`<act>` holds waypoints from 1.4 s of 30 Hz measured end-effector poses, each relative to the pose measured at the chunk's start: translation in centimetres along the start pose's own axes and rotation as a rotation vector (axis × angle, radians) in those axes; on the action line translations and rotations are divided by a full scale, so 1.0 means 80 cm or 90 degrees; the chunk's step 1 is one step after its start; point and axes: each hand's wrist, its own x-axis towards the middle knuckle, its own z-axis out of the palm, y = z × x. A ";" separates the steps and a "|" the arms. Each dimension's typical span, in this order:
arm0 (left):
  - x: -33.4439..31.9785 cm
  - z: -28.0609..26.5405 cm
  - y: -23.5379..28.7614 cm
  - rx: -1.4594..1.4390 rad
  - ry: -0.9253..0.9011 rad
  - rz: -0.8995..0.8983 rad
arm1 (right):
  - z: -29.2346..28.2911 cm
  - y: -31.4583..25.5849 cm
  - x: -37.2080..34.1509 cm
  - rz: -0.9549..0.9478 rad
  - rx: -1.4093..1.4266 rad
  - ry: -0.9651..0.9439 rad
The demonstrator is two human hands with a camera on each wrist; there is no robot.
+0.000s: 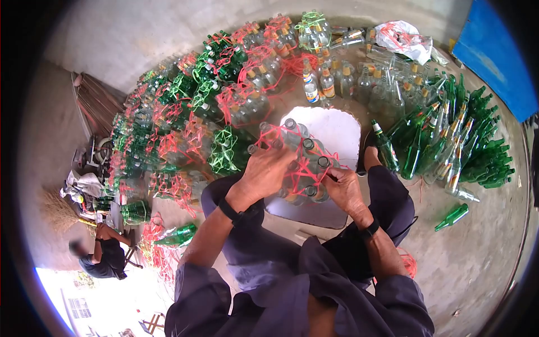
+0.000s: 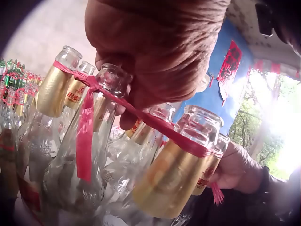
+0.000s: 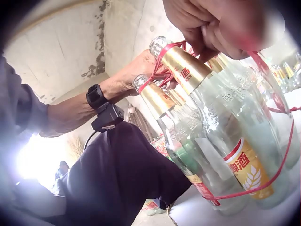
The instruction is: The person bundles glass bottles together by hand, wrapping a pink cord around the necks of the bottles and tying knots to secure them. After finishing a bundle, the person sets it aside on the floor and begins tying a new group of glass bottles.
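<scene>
A bundle of clear glass beer bottles (image 1: 291, 136) with gold neck foil stands on a white seat-like surface (image 1: 343, 126) between the person's knees. Red plastic twine (image 2: 85, 141) runs round the necks, and a lower loop (image 3: 254, 190) circles the bodies. My left hand (image 1: 268, 173) reaches over the necks on the left side, its curled fingers gripping the twine between them. On the near right side, the right hand (image 1: 345, 191) pinches twine beside a bottle neck. In the right wrist view, that hand (image 3: 211, 28) is close above the gold foil, its fingertips partly hidden.
Rows of tied bottles (image 1: 247, 104) fill the floor at left and ahead. Loose green bottles (image 1: 485, 151) lie piled at right, with a single green bottle (image 1: 452, 217) nearer. A white sack (image 1: 401, 39) lies at the back. Another person (image 1: 106, 253) sits at far left.
</scene>
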 end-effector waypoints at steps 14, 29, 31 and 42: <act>-0.035 0.047 0.074 -0.050 0.172 -0.002 | -0.007 0.013 0.002 -0.028 -0.050 0.016; -0.013 0.049 0.100 0.102 0.115 0.026 | -0.019 0.027 -0.003 -0.085 -0.044 -0.032; -0.011 0.046 0.103 0.104 0.103 0.018 | -0.026 0.015 -0.006 -0.063 -0.044 -0.038; -0.003 0.045 0.100 0.091 0.095 0.010 | -0.036 0.003 -0.014 -0.119 -0.085 -0.013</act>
